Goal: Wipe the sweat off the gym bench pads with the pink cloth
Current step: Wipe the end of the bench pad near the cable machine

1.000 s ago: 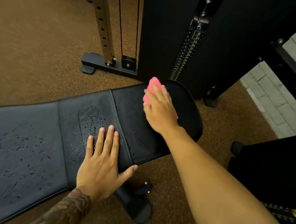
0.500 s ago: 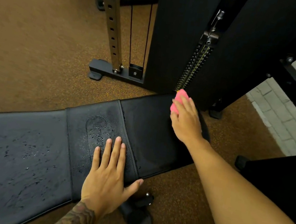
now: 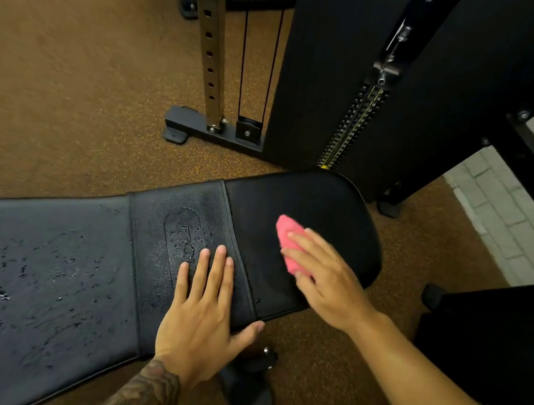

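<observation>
Right-hand grip: the right hand [image 3: 326,280] lays nearly straight fingers on the pink cloth [image 3: 288,236], pressing it down rather than clenching it. The thumb is hidden, so I cannot tell whether it tucks under.
Cloth: bunched under those fingers on the end pad [image 3: 321,203], with its tip poking out ahead of the fingertips.
Left-hand grip: the left hand [image 3: 205,307] is released and holds nothing. Its palm and straight fingers lie flat on the middle pad [image 3: 147,253], just beside the cloth hand.
Sweat: the surface around the cloth looks dry to me. Droplets [image 3: 183,242] bead just past the left fingertips and across the long pad [image 3: 57,230], further out on that side.
Doing it well: press evenly, overlap the strokes and work toward the seam beside the left hand. Then lift that hand so its patch gets wiped too.
Risk: a bunched cloth covers little, and opening it out would likely smear less.
</observation>
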### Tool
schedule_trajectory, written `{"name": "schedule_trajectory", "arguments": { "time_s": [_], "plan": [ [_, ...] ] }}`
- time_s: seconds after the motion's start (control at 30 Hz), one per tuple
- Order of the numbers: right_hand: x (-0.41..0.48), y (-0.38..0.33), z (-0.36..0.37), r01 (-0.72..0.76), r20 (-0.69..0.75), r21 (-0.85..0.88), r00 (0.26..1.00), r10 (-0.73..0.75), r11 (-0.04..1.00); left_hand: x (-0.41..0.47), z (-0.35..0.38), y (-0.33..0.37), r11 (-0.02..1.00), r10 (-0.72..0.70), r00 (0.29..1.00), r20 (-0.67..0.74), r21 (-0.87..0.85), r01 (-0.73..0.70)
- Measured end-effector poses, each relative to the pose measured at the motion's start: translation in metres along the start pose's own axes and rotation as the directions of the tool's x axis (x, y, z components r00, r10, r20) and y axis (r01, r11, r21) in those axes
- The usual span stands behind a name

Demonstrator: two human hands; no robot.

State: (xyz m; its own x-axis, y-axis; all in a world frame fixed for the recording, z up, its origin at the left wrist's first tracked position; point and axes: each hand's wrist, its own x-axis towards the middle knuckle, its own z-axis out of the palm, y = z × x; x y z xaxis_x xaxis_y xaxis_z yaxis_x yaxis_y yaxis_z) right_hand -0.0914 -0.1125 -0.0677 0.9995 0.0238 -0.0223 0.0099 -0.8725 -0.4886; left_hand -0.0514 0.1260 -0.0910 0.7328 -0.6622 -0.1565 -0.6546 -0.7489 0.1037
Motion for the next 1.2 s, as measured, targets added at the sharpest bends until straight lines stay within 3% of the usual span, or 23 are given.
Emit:
{"name": "schedule_trajectory", "arguments": {
  "time_s": [0.2, 0.37, 0.47, 0.63, 0.77, 0.93, 1.1, 1.2],
  "plan": [
    [0.097, 0.001, 0.012, -0.232, -0.207, -0.049, 0.954, 0.217, 0.971, 0.000, -0.002, 0.001, 1.000, -0.004, 1.000, -0.001, 0.005, 0.004],
    [0.159, -0.034, 0.027, -0.107, -0.069, -0.023, 0.992, 0.105, 0.994, 0.000, -0.001, 0.001, 1.000, -0.007, 1.000, -0.008, 0.013, 0.007],
    [0.131, -0.050, 0.033, -0.018, -0.030, 0.046, 0.999, 0.020, 0.999, 0.000, 0.001, 0.000, 1.000, 0.001, 1.000, -0.016, 0.013, 0.000],
    [-0.005, -0.050, 0.040, 0.063, -0.013, 0.005, 0.998, -0.063, 0.998, 0.000, 0.002, -0.001, 1.000, 0.011, 1.000, -0.002, 0.012, -0.011],
    [-0.045, -0.010, 0.024, -0.186, -0.132, -0.012, 0.974, 0.183, 0.983, -0.001, 0.001, 0.000, 1.000, 0.008, 1.000, -0.013, 0.019, -0.008],
    [0.005, -0.014, 0.022, -0.391, -0.269, 0.011, 0.885, 0.380, 0.920, -0.002, -0.001, 0.001, 0.999, 0.005, 1.000, -0.015, 0.042, -0.005],
    [-0.021, -0.065, 0.052, -0.032, -0.107, -0.064, 0.994, 0.025, 0.997, -0.002, 0.003, -0.001, 0.999, 0.015, 1.000, -0.027, 0.038, -0.014],
    [-0.058, -0.049, 0.047, 0.037, -0.072, -0.064, 0.997, -0.041, 0.997, -0.002, 0.004, -0.001, 0.999, 0.019, 0.999, -0.033, 0.042, -0.017]
  ]
}}
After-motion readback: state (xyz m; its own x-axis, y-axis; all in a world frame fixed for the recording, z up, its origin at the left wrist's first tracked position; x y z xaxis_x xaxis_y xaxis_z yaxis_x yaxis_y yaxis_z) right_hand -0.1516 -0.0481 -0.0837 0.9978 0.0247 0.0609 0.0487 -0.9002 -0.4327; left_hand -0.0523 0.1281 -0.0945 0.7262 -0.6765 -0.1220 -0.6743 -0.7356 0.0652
